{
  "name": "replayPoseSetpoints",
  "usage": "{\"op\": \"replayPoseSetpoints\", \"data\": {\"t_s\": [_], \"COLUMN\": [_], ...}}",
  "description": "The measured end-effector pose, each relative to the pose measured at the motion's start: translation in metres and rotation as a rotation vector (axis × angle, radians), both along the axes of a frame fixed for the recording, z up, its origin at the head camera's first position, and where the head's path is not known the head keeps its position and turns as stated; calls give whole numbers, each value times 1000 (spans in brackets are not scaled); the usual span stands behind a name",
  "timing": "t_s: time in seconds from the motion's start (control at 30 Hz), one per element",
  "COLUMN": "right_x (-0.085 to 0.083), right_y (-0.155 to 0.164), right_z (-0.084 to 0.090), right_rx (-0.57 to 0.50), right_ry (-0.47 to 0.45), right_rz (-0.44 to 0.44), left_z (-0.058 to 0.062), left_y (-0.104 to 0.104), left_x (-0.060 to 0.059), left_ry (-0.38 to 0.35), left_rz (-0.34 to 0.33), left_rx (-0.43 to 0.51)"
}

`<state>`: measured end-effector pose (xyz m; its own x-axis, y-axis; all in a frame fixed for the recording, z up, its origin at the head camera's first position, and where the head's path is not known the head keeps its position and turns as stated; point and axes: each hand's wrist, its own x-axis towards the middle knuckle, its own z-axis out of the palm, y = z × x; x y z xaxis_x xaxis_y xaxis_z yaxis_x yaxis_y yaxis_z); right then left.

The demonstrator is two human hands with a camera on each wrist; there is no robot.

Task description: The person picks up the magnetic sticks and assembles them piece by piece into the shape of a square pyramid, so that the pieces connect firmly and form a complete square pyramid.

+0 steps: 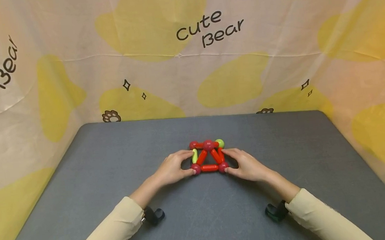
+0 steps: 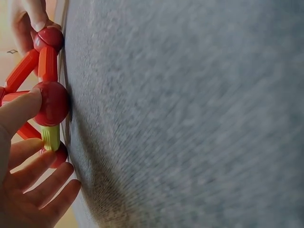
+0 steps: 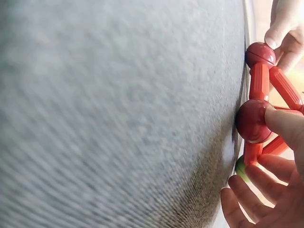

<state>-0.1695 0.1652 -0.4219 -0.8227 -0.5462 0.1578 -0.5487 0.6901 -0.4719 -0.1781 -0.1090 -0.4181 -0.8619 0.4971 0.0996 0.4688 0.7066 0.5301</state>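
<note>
A frame of magnetic building balls and rods (image 1: pixel 210 167) sits on the table between my hands. Red rods slope up from its base to a raised dark red ball (image 1: pixel 208 145). At the front corners are two more dark red balls; a green ball (image 1: pixel 219 143) marks the back right, and a yellow-green rod (image 1: pixel 195 156) forms the left side. My left hand (image 1: pixel 173 169) holds the left side, its thumb on the front ball (image 2: pixel 51 104) and fingers by the yellow-green rod. On the right side my right hand (image 1: pixel 247 164) grips likewise, thumb against the front ball (image 3: pixel 252 121).
The grey tabletop (image 1: pixel 119 150) spreads around the frame. A patterned cloth (image 1: pixel 156 34) hangs behind and at both sides of the table. Dark straps (image 1: pixel 153 215) with cameras are worn near both wrists, below the cream sleeves (image 1: pixel 106 232).
</note>
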Motion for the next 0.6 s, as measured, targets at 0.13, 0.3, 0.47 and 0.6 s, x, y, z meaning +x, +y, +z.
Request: {"op": "replayPoseSetpoints", "data": {"t_s": [0.13, 0.3, 0.47, 0.6], "right_x": [-6, -12, -14, -13], "right_y": [0, 1, 0, 0], "right_z": [-1, -1, -1, -1], "right_rx": [3, 4, 0, -3], "right_ry": [-2, -9, -15, -15], "right_rz": [0, 1, 6, 0], "left_z": [0, 0, -1, -2], "left_y": [1, 1, 1, 0], "left_x": [-6, -11, -14, -13], "left_ry": [4, 5, 5, 11], "left_rz": [4, 6, 6, 3], "left_rx": [-18, -22, -30, -30]}}
